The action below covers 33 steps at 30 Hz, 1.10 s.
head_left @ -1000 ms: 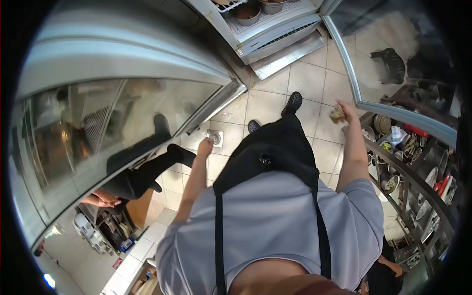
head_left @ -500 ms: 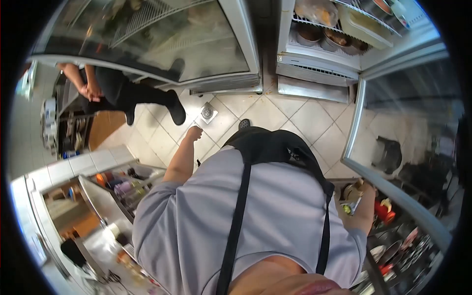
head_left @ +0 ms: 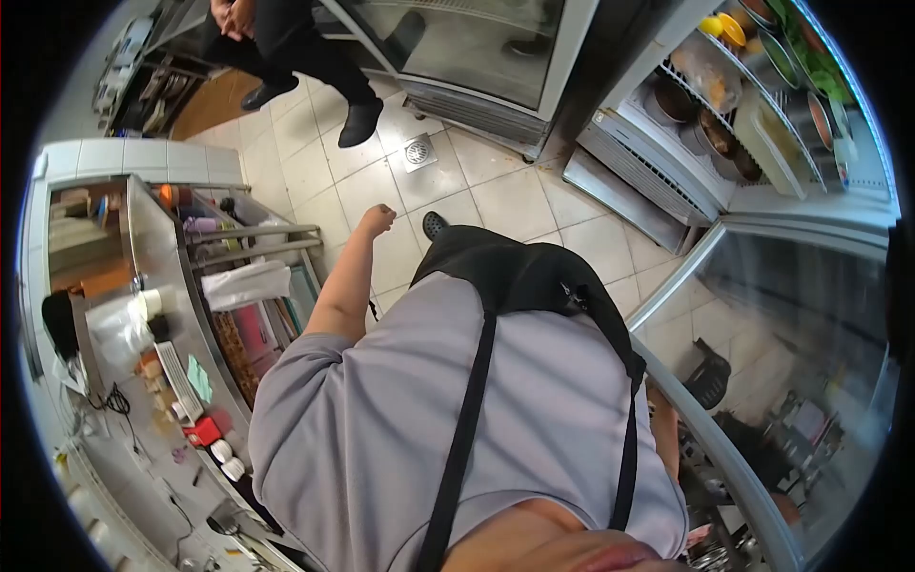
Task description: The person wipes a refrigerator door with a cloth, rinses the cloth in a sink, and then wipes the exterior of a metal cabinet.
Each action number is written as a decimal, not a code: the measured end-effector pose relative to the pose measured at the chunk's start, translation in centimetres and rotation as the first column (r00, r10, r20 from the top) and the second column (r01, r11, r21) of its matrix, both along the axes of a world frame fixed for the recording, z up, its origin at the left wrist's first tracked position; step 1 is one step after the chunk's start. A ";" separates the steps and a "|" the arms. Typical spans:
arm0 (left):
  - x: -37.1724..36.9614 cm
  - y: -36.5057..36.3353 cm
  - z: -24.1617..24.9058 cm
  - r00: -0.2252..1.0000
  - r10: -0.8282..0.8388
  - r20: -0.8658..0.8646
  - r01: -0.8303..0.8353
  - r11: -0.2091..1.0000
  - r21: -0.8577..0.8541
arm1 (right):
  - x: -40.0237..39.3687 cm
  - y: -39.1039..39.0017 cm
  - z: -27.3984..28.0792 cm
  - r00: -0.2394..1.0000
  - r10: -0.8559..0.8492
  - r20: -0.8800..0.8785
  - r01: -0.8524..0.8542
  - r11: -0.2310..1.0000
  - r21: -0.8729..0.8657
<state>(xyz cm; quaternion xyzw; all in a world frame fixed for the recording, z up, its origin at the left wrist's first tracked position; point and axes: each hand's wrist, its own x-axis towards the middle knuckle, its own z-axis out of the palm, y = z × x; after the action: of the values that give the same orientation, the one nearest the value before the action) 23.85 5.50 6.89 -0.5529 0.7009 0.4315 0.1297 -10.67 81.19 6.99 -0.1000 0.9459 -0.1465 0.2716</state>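
Bench [head_left: 157, 458]: far to the left of the door, carrying many small items.
Other person [head_left: 276, 48]: standing well apart from the door, on its far left side.
Left hand [head_left: 380, 219]: half closed, the fingers loosely bent; it seems to hold nothing and hangs over the floor, left of the door.
Floor [head_left: 515, 200]: between left hand and door, it gives open room for moving.
Fridge [head_left: 648, 176]: directly beyond the door, with pots [head_left: 670, 100] inside.
Right hand: hidden, so I cannot tell if it is open or gripping; only the right forearm [head_left: 664, 434] shows, just beside the door.
Door [head_left: 810, 315]: open at the right, glass in a stiff frame [head_left: 710, 419]. Probably heavy and smooth, the glass fragile; better to take the frame, not the glass. Its long edge is near the forearm, so room there is narrow.
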 end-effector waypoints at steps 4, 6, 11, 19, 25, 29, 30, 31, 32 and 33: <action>6.9 1.7 -3.0 0.979 0.186 0.080 -0.195 0.974 0.116 | 0.5 -9.7 4.0 0.905 0.424 0.007 -0.406 0.862 0.304; 10.1 3.0 -3.7 0.955 0.281 0.095 -0.293 0.941 0.168 | 0.8 -15.6 6.6 0.790 0.613 0.013 -0.568 0.725 0.390; 18.2 3.9 -5.0 0.914 0.385 0.131 -0.406 0.881 0.243 | 0.2 -30.1 9.9 0.517 0.846 0.129 -0.775 0.398 0.491; 28.9 2.3 -4.8 0.725 0.689 0.024 -0.658 0.681 0.321 | -4.2 -47.1 6.1 0.822 0.235 0.519 -0.095 0.955 -0.282; 34.3 1.3 -4.0 0.643 0.765 -0.032 -0.697 0.602 0.391 | -1.6 -60.4 5.1 0.544 0.480 0.689 0.366 0.603 -0.709; 38.3 1.8 -4.6 0.543 0.830 -0.127 -0.748 0.547 0.375 | 2.4 -67.2 10.0 0.635 0.346 0.691 0.603 0.336 -0.723; 38.9 2.0 -4.6 0.498 0.853 -0.158 -0.773 0.519 0.365 | 3.2 -68.4 11.9 0.627 0.403 0.667 0.643 0.216 -0.735; 39.2 2.3 -4.6 0.501 0.851 -0.160 -0.770 0.522 0.367 | 3.5 -69.3 12.7 0.622 0.456 0.637 0.678 0.094 -0.729; 39.2 3.2 -4.7 0.602 0.769 -0.214 -0.722 0.639 0.263 | 3.1 -69.8 12.6 0.639 0.448 0.625 0.691 0.023 -0.723; 39.6 4.3 -4.5 0.697 0.671 -0.251 -0.656 0.739 0.155 | 2.2 -70.2 12.3 0.656 0.435 0.617 0.700 -0.045 -0.713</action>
<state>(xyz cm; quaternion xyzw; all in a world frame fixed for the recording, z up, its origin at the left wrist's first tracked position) 63.42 9.81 2.35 -0.6950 0.4537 0.5438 -0.1240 -8.44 10.96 19.26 -0.0812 0.3336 -0.8290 0.4414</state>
